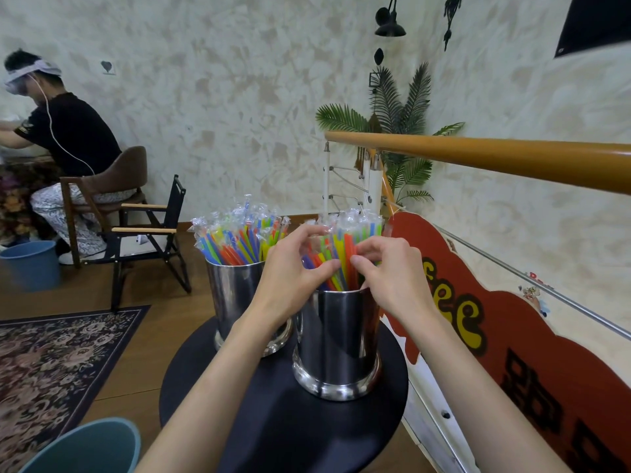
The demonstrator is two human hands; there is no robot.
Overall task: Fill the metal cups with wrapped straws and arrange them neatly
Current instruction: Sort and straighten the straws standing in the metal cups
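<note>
Two shiny metal cups stand on a round black table [283, 425]. The left cup [235, 302] holds a fan of colourful wrapped straws [239, 237]. The nearer right cup [336, 343] holds another bundle of wrapped straws [341, 244]. Over that right cup, my left hand [293, 268] curls its fingers round the left side of the bundle. My right hand [386, 268] pinches straws on the bundle's right side. The lower parts of these straws are hidden behind my fingers.
A red sign board [478, 329] and a wooden handrail [478, 155] run along the right. A teal bin [85, 448] sits at the bottom left by a patterned rug [51, 363]. Farther left are a folding chair [150, 233], a blue bucket [30, 264] and a seated person [65, 138].
</note>
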